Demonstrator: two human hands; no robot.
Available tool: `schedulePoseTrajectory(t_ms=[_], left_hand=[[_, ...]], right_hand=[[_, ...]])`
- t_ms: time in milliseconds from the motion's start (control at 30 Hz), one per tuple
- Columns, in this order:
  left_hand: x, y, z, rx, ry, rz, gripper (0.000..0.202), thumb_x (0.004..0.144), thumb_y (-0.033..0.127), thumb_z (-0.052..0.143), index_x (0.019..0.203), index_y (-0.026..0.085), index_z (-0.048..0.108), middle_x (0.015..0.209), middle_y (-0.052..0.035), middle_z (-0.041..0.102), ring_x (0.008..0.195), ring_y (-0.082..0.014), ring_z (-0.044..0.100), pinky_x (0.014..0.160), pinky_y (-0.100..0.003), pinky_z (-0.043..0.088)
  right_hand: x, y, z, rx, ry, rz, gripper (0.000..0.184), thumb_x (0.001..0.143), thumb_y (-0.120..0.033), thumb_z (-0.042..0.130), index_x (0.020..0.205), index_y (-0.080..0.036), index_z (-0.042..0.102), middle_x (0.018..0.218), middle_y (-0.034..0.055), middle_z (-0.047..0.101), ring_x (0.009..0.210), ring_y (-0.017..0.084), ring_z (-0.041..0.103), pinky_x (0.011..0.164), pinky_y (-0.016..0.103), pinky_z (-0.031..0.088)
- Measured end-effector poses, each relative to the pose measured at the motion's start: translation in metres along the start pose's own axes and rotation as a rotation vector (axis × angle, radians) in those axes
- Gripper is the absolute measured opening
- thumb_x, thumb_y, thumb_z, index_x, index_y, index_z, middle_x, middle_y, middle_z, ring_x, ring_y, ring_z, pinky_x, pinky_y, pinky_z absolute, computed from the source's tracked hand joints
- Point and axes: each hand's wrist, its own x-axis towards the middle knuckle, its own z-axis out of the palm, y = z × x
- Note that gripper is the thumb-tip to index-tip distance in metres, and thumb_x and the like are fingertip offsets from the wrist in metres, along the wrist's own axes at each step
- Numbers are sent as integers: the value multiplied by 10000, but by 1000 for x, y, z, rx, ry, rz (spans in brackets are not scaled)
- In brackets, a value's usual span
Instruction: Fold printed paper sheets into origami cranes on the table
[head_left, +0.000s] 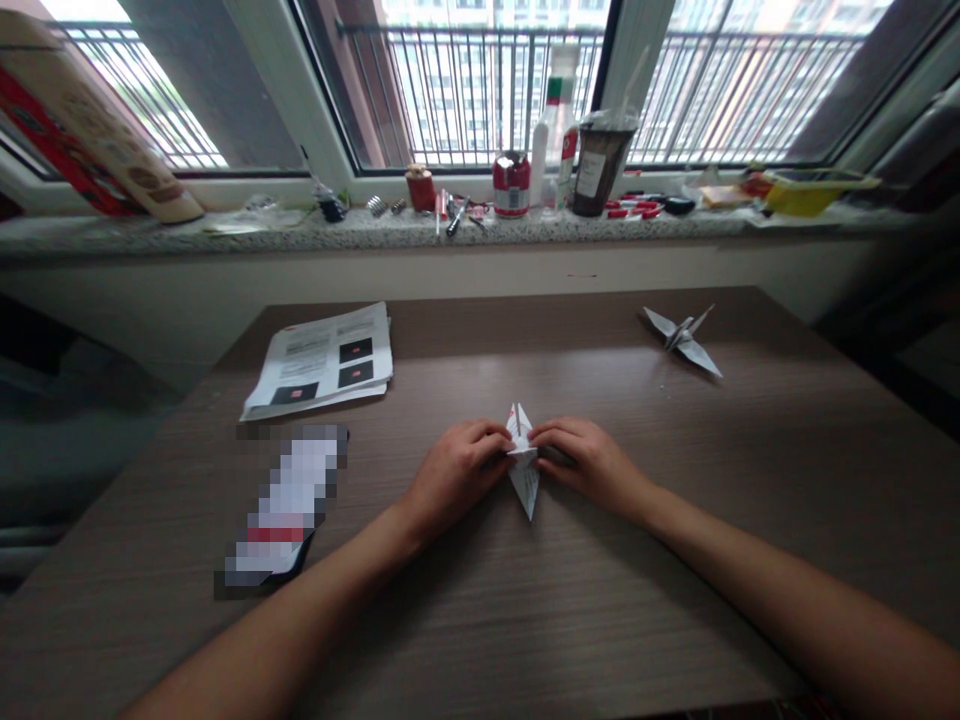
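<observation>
both hands pinch the half-folded paper shape (523,460) mid-table (675,480), left hand (454,470) and right hand (589,458) with fingers clamped on its middle crease. it looks light, thin and easily crumpled, best held by the folded edges. a finished paper crane (682,338) sits well apart.

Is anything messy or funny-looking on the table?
Nothing is spilled or torn. The stack of printed sheets lies crooked on the table, its pages slightly fanned. The left hand and right hand pinch the folded paper; the paper crane sits apart, far right.
</observation>
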Motion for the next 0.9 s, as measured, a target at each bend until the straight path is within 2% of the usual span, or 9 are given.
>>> schedulePoseTrajectory(t_ms=[200, 400, 567, 733, 900], left_hand=[[-1, 1, -1, 51, -17, 25, 110, 991, 234, 657, 1082, 213, 715, 1156, -79, 728, 1031, -255, 689, 895, -430, 555], [-2, 2, -6, 77, -80, 70, 175, 945, 204, 693, 1118, 217, 715, 1201, -88, 717, 1079, -267, 688, 939, -445, 554], [-3, 0, -6, 103, -94, 85, 174, 955, 206, 705, 1128, 216, 719, 1219, -78, 719, 1080, -260, 693, 934, -423, 552], [-4, 2, -6, 172, -76, 92, 191, 948, 210, 723, 1138, 230, 735, 1196, -72, 740, 1033, -259, 705, 904, -419, 556], [-4, 3, -10, 226, -93, 146, 191, 986, 241, 683, 1168, 214, 735, 1204, -83, 744, 1038, -270, 702, 905, -437, 560]], right_hand=[[0, -1, 1, -4, 4, 32, 115, 989, -237, 668, 1092, -235, 719, 1128, 72, 756, 1054, 237, 697, 922, 407, 546], [-2, -2, 2, -92, 7, 17, 98, 999, -217, 640, 1041, -238, 727, 1100, 68, 765, 997, 233, 718, 870, 380, 557], [-3, -4, -1, -244, -16, -87, 122, 1002, -205, 626, 1062, -224, 731, 1145, 89, 765, 1007, 258, 720, 871, 412, 573], [-3, -7, -8, -292, -88, -204, 192, 1033, -280, 596, 1153, -209, 728, 1214, 113, 758, 1099, 283, 717, 923, 462, 592], [-5, -6, -11, -334, -90, -251, 215, 1032, -268, 600, 1188, -211, 736, 1238, 116, 756, 1096, 278, 729, 935, 472, 611]])
